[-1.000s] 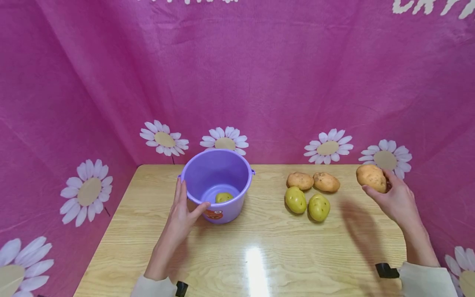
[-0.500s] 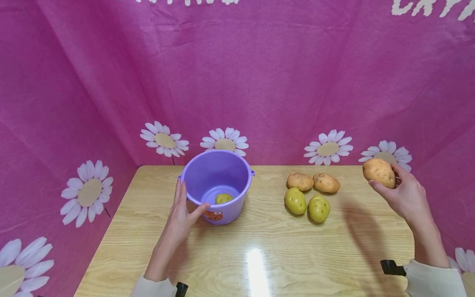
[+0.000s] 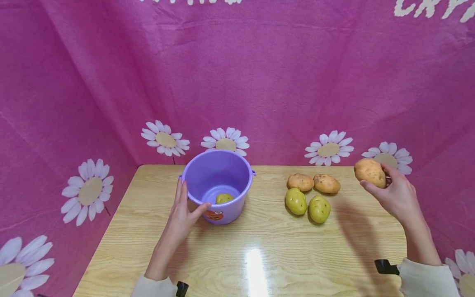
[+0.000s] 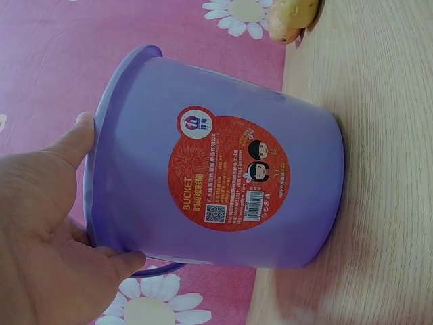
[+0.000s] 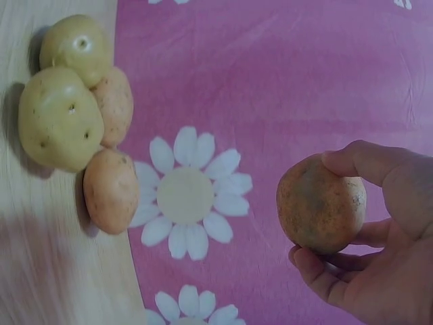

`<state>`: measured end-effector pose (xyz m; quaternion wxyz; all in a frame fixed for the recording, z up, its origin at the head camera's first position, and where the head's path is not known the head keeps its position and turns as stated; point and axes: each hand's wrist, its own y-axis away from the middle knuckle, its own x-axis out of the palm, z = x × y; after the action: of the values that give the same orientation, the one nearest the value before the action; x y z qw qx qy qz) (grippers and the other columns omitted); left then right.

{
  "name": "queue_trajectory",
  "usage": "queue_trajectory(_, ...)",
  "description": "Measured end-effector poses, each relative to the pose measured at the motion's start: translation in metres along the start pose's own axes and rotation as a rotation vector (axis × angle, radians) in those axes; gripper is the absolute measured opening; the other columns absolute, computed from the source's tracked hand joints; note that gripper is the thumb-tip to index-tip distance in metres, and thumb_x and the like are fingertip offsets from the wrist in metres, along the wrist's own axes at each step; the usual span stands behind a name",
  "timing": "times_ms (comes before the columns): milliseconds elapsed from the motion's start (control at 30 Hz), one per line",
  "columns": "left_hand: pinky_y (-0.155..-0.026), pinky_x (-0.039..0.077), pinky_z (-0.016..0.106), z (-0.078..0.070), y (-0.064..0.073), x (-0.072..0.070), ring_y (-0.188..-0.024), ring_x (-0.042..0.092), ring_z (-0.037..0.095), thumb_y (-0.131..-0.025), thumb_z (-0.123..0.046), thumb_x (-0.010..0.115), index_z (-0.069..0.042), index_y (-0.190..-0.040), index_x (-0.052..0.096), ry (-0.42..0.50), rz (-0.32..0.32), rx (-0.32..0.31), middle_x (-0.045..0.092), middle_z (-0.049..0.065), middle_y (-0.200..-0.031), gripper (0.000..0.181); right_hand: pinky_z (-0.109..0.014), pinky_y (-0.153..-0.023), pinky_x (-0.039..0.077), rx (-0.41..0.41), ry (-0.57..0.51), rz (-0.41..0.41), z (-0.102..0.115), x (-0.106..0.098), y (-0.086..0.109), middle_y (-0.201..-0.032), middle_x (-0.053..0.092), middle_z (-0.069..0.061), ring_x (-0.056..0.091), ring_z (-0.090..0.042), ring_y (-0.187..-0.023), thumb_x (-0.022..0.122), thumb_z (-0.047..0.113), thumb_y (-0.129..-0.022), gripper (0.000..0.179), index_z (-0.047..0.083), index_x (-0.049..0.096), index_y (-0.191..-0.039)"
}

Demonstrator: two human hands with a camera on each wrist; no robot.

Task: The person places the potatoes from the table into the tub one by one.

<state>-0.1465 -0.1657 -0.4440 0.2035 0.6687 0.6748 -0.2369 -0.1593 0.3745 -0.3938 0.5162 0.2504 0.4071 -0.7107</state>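
Note:
A purple bucket (image 3: 230, 212) stands upright on the table, with a yellow-green potato (image 3: 224, 198) lying inside. My left hand (image 3: 181, 218) holds the bucket by its near left rim, thumb at the front and fingers along the left side; in the left wrist view the hand (image 4: 61, 223) sits at the rim above a red label (image 4: 216, 176). High over the table's right side, my right hand (image 3: 400, 198) grips a brown potato (image 3: 370, 172) between thumb and fingers. In the right wrist view, that potato (image 5: 318, 203) touches nothing but the hand.
Two brown potatoes (image 3: 300, 182) lie right of the bucket near the table's back edge. Two yellow-green potatoes (image 3: 319, 209) lie just in front of them. A pink daisy-printed cloth (image 3: 274, 90) hangs behind and at both sides of the wooden table (image 3: 297, 255).
My right hand has moved the brown potato a little right and up, then back left. My left hand, the bucket and the potatoes on the table have stayed where they were.

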Motion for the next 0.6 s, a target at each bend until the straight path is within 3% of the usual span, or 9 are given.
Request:
queue_trajectory(100,-0.124,0.015,0.055,0.0,0.0,0.0,-0.157,0.007,0.036,-0.096,-0.043,0.074,-0.002,-0.165,0.001,0.004,-0.003,0.001,-0.009,0.009,-0.173,0.108,-0.025,-0.071,0.04,-0.014,-0.028,0.009,0.009,0.005,-0.002,-0.128,0.059,-0.037,0.062,-0.049,-0.106,0.079,0.027,-0.091,0.074,-0.011,0.046,-0.146)
queue_trajectory(300,-0.124,0.015,0.055,0.0,0.0,0.0,-0.157,0.006,0.036,-0.096,-0.042,0.074,-0.001,-0.165,0.002,0.006,-0.006,0.002,-0.009,0.008,-0.173,0.108,-0.007,-0.068,0.037,-0.064,-0.09,0.027,0.028,0.017,-0.008,-0.127,0.059,-0.038,0.064,-0.049,-0.104,0.081,0.02,-0.091,0.073,-0.012,0.045,-0.146)
queue_trajectory(600,-0.123,0.016,0.057,-0.001,0.0,0.002,-0.156,0.009,0.04,-0.096,-0.04,0.075,0.002,-0.164,0.006,0.009,-0.029,0.025,-0.005,0.015,-0.173,0.106,-0.009,-0.069,0.04,-0.102,-0.132,0.085,0.065,0.034,-0.014,-0.13,0.059,-0.035,0.065,-0.045,-0.103,0.081,0.024,-0.091,0.075,-0.013,0.045,-0.146)
